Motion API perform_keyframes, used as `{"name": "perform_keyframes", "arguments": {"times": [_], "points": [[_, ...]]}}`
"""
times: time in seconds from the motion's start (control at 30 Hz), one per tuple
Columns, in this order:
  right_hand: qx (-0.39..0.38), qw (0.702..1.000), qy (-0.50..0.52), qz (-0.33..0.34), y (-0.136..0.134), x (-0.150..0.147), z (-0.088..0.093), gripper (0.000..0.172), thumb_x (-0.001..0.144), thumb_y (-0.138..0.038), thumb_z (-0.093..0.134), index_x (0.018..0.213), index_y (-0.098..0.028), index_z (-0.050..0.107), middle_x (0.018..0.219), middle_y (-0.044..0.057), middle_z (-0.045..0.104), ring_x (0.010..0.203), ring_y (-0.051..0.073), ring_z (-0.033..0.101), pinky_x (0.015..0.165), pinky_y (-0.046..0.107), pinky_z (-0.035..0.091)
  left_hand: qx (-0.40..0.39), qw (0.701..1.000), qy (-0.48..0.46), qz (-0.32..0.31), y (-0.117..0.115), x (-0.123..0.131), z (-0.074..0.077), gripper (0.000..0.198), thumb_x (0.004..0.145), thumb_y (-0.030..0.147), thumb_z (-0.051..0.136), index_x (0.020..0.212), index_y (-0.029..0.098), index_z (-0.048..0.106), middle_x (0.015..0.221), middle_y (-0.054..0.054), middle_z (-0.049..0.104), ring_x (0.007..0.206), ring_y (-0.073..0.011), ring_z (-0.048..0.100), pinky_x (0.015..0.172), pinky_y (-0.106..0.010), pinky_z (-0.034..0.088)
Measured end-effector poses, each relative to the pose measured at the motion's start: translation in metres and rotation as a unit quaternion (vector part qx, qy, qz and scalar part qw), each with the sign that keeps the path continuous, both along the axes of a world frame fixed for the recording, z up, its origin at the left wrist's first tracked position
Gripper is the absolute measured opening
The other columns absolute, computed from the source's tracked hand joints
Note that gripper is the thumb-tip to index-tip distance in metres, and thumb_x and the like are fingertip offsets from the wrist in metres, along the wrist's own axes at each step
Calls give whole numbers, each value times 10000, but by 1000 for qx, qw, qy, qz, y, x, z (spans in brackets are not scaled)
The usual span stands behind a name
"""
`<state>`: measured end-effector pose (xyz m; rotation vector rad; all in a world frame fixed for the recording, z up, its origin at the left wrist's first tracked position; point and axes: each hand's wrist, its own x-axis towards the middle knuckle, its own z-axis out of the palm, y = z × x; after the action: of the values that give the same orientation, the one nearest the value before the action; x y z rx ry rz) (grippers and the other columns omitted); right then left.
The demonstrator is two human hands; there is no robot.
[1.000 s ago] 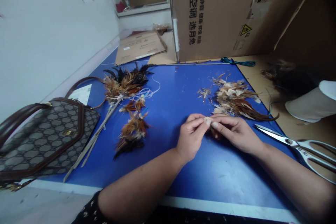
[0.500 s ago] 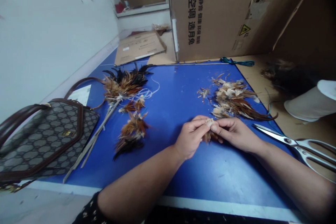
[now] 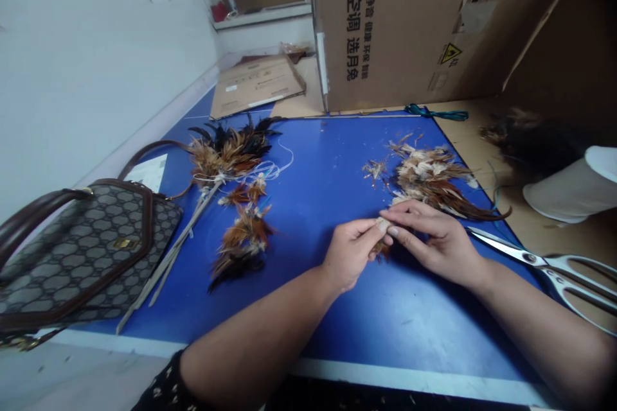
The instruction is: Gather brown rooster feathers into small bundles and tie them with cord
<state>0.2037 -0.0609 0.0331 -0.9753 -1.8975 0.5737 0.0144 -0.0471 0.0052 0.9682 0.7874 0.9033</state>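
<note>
My left hand [image 3: 348, 254] and my right hand [image 3: 431, 239] meet over the blue table [image 3: 328, 167], both pinching a small bunch of brown feathers [image 3: 382, 244] by its pale quill end. Just beyond my right hand lies a loose pile of brown and cream feathers [image 3: 429, 183]. To the left lie small tied feather bundles [image 3: 243, 237] and a larger feather duster head on thin sticks [image 3: 226, 154] with white string.
Large steel scissors [image 3: 544, 263] lie at the right by my right forearm. A white roll [image 3: 573, 189] stands further right. A patterned handbag [image 3: 77, 250] sits at the left edge. A big cardboard box [image 3: 409, 19] stands at the back.
My hands have drifted slightly down and toward me with the feather bunch; my right fingers have shifted over its quill end. Nothing else has moved.
</note>
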Motion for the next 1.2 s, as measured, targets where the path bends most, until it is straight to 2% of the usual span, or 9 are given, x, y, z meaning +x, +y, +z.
{"name": "perform_keyframes", "arguments": {"times": [0.2,0.3,0.4,0.53,0.73,0.87,0.97,1.07,1.2], "points": [[-35,999,6,17,0,4,6,367,981,-192,677,1321,-308,754,1157,91,739,1119,225,685,977,374,565,12,1000,6,-17,1,-2,0,384,912,483,730,796,117,721,654,-5,605,509,-57,432,495,-229,311],[-112,991,-3,79,3,15,14,323,994,-239,676,1301,-287,766,1126,88,740,1076,212,694,951,357,569,10,996,21,-91,1,-5,2,429,889,518,750,751,116,701,607,6,578,491,-51,424,499,-230,316],[-204,966,11,159,6,27,18,217,971,-283,722,1159,-239,820,1045,77,729,918,176,704,843,314,577,-38,983,15,-180,-2,-7,6,434,818,524,822,799,100,731,630,-3,601,484,-43,412,482,-229,297],[-246,946,32,207,8,32,21,158,957,-314,744,946,-172,814,937,63,689,793,147,665,778,292,549,-113,965,-26,-235,-5,-6,12,448,734,466,898,926,82,770,736,-50,678,479,-39,432,462,-233,298],[-207,966,8,153,5,20,23,265,1014,-376,653,845,-182,713,824,43,668,734,151,617,706,284,521,-101,973,-30,-206,-4,-5,13,397,777,484,861,744,113,725,483,42,481,424,-47,372,432,-221,234],[-160,984,48,62,2,12,15,173,1006,-344,663,971,-215,773,956,71,713,770,164,662,668,284,569,-88,985,-39,-142,0,-6,13,393,776,481,860,826,111,738,639,-1,612,439,-31,400,425,-210,224],[-77,996,39,0,1,8,10,201,992,-276,681,1154,-256,798,1097,92,756,975,213,720,819,335,616,-88,990,-51,-102,2,-6,13,414,790,492,844,937,116,752,763,-30,680,445,-29,432,413,-208,213],[-19,1000,8,8,1,7,6,316,984,-190,671,1266,-287,776,1125,82,780,1093,227,718,953,373,599,-82,991,-52,-89,2,-5,11,387,832,490,806,902,114,748,743,-37,682,438,-39,448,409,-217,207],[-8,999,-15,35,-2,7,6,376,988,-152,643,1321,-290,750,1146,79,786,1110,228,722,951,372,605,-58,995,-31,-79,0,-4,5,394,879,497,765,806,110,736,589,3,587,434,-45,420,433,-222,233]]}}
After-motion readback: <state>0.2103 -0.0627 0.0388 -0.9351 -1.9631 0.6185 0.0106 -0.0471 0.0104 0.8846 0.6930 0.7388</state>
